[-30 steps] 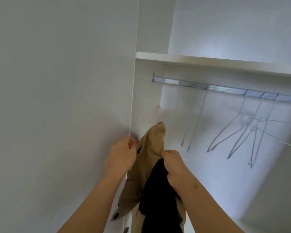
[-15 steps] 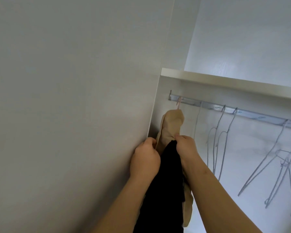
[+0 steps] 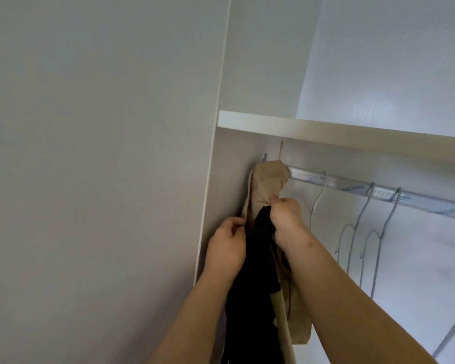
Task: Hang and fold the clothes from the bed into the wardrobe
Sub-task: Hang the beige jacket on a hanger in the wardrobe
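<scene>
A tan garment with a black lining or inner garment hangs at the far left end of the silver wardrobe rail. A thin hook pokes up above its collar, over the rail. My left hand pinches the tan fabric's left edge. My right hand grips the garment's collar area from the right, fingers curled into the cloth. The hanger itself is hidden inside the cloth.
Several empty wire hangers hang on the rail to the right. A white shelf runs just above the rail. The wardrobe's side panel stands close at the left, with a large pale door panel beyond it.
The garment has risen to the rail's left end and its hook now sits over the rail. Both hands stayed on the cloth, and the view closed in on the wardrobe.
</scene>
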`<state>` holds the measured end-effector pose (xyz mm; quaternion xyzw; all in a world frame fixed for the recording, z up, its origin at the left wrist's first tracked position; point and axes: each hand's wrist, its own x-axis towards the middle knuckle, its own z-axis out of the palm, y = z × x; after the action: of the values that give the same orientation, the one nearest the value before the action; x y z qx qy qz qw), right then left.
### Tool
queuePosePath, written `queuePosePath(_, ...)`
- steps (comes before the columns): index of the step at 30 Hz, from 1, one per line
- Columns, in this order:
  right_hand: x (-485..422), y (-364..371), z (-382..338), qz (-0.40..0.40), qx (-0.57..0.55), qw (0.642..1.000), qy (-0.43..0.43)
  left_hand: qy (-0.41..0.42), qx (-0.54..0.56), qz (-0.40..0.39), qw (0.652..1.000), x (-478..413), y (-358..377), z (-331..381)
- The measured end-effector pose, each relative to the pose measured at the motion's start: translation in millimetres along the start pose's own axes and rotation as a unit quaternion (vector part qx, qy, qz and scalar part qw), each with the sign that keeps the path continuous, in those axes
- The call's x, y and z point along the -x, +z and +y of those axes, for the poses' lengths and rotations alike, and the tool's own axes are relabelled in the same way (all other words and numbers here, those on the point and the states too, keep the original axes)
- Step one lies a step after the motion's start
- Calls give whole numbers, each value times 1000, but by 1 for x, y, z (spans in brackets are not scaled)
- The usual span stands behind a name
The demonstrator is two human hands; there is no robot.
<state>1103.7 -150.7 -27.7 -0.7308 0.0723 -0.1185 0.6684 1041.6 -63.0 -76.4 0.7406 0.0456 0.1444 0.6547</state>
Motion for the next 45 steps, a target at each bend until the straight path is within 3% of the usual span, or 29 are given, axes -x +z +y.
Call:
queuePosePath(7, -20, 17, 50, -118, 27, 990, 76, -49, 20, 11, 999, -14, 10, -22)
queuePosePath(14, -15, -4, 63, -178, -137, 961, 162, -47, -13, 37, 998, -17, 19, -34)
queuePosePath(20, 4, -13, 84, -184, -193, 946, 185, -33, -71, 31, 996, -6, 19, -43)
queuePosePath(27, 60, -19, 96, -129, -205, 956, 164, -53, -50, 14, 997, 26, 5, -56)
queuePosePath(33, 124, -12, 127, -43, -197, 960, 193, -43, -107, -32, 993, 70, -18, -80)
queuePosePath(45, 301, -31, 189, 68, -173, 940, 287, -179, -87, -167, 966, 210, -78, -118)
